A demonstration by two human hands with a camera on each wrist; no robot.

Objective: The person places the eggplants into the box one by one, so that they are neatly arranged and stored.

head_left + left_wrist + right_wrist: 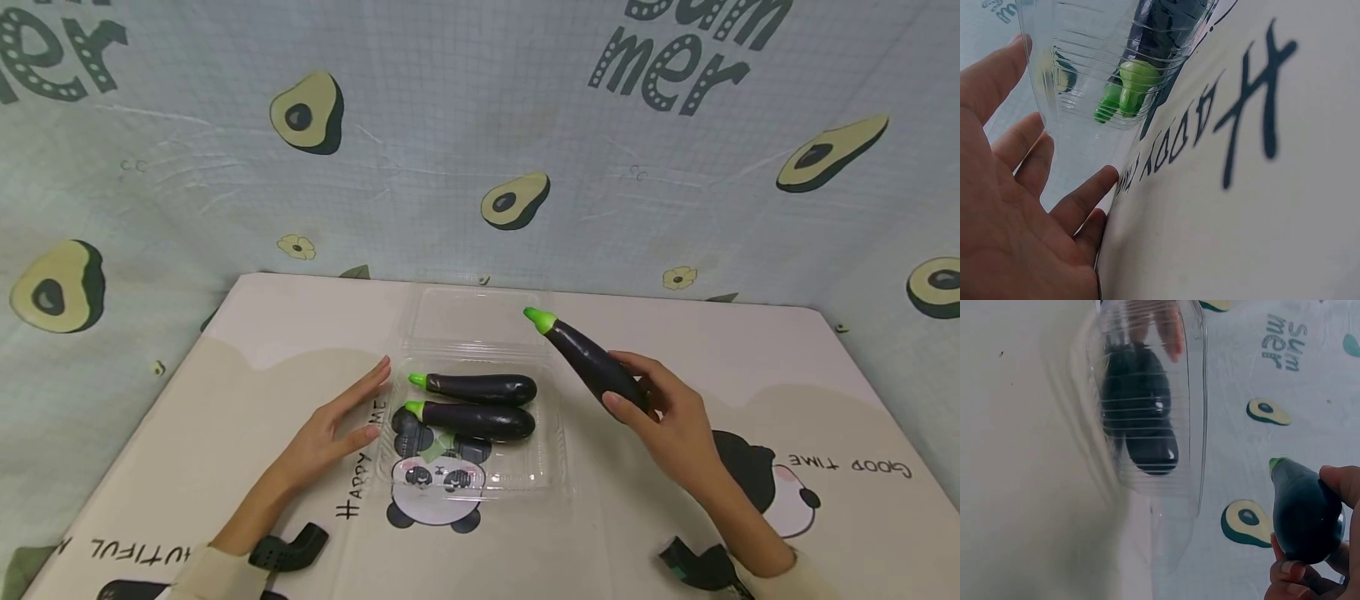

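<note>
An eggplant [592, 358] with a bright green stem is gripped near its thick end by my right hand [667, 417], raised to the right of a clear plastic container [551, 467]. In the right wrist view the thumb and fingers hold that eggplant [1307, 512] from both sides. Two more eggplants, a rear one [480, 387] and a front one [480, 422], lie side by side in the container, stems to the left. My left hand [330, 433] has its fingers spread at the container's left edge; in the left wrist view its fingertips [1019, 47] meet the clear rim.
The container's clear lid [480, 317] lies folded back behind it. A light printed cloth [645, 517] with panda drawings covers the table, and an avocado-print curtain [420, 125] encloses the back and sides. Dark wrist devices [288, 550] sit by both forearms.
</note>
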